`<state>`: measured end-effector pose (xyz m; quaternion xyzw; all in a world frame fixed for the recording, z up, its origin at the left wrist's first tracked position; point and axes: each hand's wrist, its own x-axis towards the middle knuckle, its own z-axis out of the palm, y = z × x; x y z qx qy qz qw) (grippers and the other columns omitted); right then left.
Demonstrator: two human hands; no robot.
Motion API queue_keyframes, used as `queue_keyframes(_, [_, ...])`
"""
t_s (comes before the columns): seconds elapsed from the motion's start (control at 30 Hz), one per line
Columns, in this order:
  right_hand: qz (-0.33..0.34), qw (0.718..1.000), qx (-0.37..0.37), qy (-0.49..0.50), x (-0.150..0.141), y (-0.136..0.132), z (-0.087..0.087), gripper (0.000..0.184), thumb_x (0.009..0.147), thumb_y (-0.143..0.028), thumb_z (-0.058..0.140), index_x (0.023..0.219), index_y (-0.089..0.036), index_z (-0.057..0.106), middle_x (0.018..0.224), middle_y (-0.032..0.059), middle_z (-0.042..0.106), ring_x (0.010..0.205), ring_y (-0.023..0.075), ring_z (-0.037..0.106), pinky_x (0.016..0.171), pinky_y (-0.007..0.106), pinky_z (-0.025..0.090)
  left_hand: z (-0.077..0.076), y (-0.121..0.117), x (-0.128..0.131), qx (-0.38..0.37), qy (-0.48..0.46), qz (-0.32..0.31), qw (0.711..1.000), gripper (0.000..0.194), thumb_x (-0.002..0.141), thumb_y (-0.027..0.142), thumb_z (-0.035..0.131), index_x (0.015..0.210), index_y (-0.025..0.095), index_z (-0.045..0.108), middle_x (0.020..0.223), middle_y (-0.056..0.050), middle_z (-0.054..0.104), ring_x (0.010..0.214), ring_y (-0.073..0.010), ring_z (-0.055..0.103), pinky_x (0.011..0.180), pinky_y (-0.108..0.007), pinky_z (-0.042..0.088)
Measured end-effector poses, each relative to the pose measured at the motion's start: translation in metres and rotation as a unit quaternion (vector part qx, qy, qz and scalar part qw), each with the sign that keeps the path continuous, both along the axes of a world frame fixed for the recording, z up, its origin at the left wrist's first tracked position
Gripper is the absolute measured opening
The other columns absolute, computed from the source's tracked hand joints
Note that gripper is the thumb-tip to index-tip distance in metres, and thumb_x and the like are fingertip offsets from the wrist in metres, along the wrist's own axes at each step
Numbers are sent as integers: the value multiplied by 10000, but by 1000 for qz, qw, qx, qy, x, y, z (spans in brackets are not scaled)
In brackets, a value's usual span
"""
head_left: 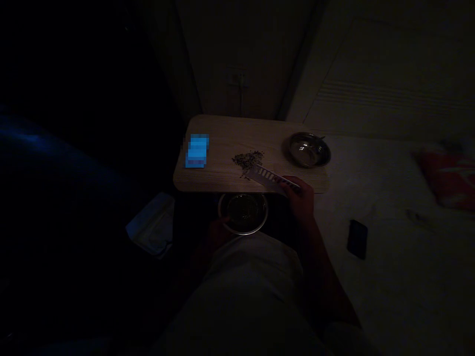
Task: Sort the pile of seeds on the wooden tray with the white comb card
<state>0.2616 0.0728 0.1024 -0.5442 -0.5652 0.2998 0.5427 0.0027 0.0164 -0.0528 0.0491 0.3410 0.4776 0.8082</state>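
Observation:
My right hand (301,195) is closed on one end of a flat pale strip with a row of marks along its edge (267,177). I cannot make out what kind of tool it is. Its far end touches a spread of small dark seed-like bits (248,160) on the small wooden table (218,180). Just under the table's front edge, a metal bowl (243,232) sits at my lap with some small bits inside. My left hand (219,230), dim in the shadow, grips that bowl by its left rim.
A second metal bowl (309,163) stands at the table's right end. On the left end glows a blurred blue screen (197,151). A dark phone (357,239) lies on the pale surface at right, with a red packet (447,175) beyond. A whitish bag (153,225) is at lower left.

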Motion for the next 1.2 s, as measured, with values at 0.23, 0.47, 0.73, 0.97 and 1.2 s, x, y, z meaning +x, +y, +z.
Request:
queue_keyframes(0.23, [-52, 998, -3, 33, 3, -5, 1, 220, 795, -364, 726, 927, -191, 756, 884, 43, 771, 793, 182, 684, 749, 302, 531, 11, 0, 3, -76, 36, 14, 996, 260, 726, 183, 675, 977, 143, 731, 910, -106, 782, 1051, -333, 703, 1009, -480, 491])
queue_keyframes(0.47, [-81, 997, -13, 13, 0, -5, 0, 231, 775, -378, 737, 905, -188, 754, 815, 29, 754, 709, 161, 649, 666, 275, 510, 23, 0, 7, -101, 35, 17, 994, 211, 730, 178, 667, 921, 125, 737, 902, -111, 784, 1007, -328, 715, 1017, -478, 491])
queue_keyframes(0.73, [-59, 998, -26, 24, -3, -6, -1, 242, 775, -393, 725, 903, -188, 745, 822, 29, 753, 724, 167, 653, 679, 279, 506, 20, 1, 5, -96, 17, 2, 995, 231, 766, 193, 620, 953, 120, 734, 939, -111, 791, 970, -292, 727, 1030, -442, 480])
queue_keyframes(0.97, [-77, 996, -24, 32, -3, -7, 0, 226, 768, -380, 731, 890, -189, 737, 817, 33, 751, 721, 166, 650, 667, 272, 506, 28, 1, 8, -92, 20, -9, 995, 256, 755, 217, 627, 963, 108, 729, 916, -125, 790, 1016, -327, 715, 1070, -475, 441])
queue_keyframes(1.2, [-60, 997, -31, 22, -6, -6, -2, 245, 783, -400, 716, 904, -189, 740, 805, 24, 738, 704, 158, 634, 661, 272, 499, 30, 0, 9, -72, 38, 5, 997, 271, 711, 211, 699, 972, 141, 726, 928, -113, 787, 1102, -345, 685, 1078, -479, 441])
